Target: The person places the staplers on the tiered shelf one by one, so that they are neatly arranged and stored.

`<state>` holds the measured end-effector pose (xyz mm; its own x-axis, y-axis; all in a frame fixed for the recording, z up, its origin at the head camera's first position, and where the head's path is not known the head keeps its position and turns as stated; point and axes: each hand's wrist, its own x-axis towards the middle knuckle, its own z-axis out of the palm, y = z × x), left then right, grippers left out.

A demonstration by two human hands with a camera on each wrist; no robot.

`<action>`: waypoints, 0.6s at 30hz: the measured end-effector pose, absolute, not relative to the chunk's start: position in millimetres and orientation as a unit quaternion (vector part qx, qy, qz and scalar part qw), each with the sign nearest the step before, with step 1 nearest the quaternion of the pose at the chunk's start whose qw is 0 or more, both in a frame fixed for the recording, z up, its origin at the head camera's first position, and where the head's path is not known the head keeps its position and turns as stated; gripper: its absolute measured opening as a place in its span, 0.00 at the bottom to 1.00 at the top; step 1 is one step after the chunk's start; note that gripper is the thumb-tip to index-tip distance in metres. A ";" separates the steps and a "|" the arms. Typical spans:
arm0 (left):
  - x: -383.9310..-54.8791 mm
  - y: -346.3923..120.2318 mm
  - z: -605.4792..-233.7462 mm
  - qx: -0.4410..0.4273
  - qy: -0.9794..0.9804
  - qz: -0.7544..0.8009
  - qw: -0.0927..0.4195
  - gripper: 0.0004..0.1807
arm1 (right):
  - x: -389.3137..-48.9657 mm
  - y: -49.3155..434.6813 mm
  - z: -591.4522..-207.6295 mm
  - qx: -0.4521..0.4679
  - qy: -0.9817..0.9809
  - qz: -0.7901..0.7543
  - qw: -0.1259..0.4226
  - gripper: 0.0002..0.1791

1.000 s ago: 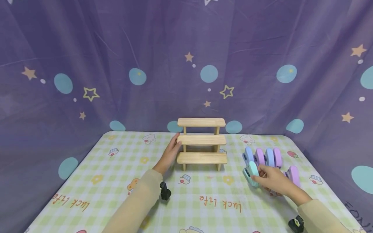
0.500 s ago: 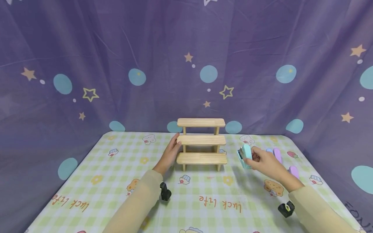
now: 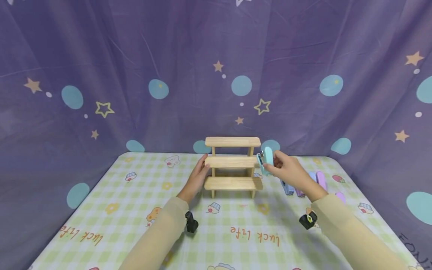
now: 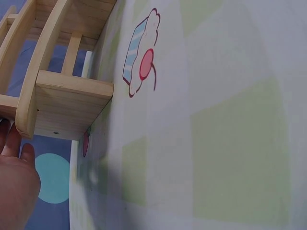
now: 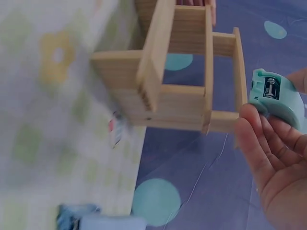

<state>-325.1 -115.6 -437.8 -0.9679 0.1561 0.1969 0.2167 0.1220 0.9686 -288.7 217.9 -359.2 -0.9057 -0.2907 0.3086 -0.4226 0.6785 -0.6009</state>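
A three-tier wooden shelf (image 3: 233, 183) stands near the back of the table. My left hand (image 3: 196, 179) rests against its left side, fingertips at the end of the middle board; in the left wrist view the fingers (image 4: 13, 143) touch the board's end. Held in the air by my right hand (image 3: 290, 170) is a mint-green stapler (image 3: 268, 160), pinched between thumb and fingers. It overlaps the right end of the middle board in the head view. The right wrist view shows the stapler (image 5: 276, 96) close beside the upper boards of the shelf.
Behind my right forearm lie blue and purple staplers, partly hidden: a blue stapler (image 3: 287, 188), a purple stapler (image 3: 321, 180) and another purple stapler (image 3: 340, 197). A checked cloth (image 3: 135, 210) covers the table, and a purple curtain (image 3: 189, 120) hangs behind it.
My right hand has lifted the mint-green stapler from beside the other staplers and carried it left and up to the shelf. The left hand and the shelf have stayed in place.
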 end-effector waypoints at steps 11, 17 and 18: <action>-324.2 -114.4 -436.8 -0.128 -0.752 -0.646 0.031 0.32 | -320.9 171.1 -334.0 0.206 -0.896 0.383 0.087 0.19; -322.9 -114.2 -435.4 -0.121 -0.758 -0.640 0.032 0.32 | -336.6 146.2 -321.9 0.214 -0.890 0.396 0.075 0.21; -322.9 -114.0 -435.2 -0.121 -0.758 -0.640 0.032 0.32 | -339.1 142.7 -320.1 0.215 -0.891 0.393 0.076 0.22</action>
<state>-322.9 -114.0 -435.2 -0.9687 0.1424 0.2035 0.2245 0.1518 0.9626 -339.1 142.7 -320.1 -0.8956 -0.3234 0.3056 -0.4437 0.5977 -0.6677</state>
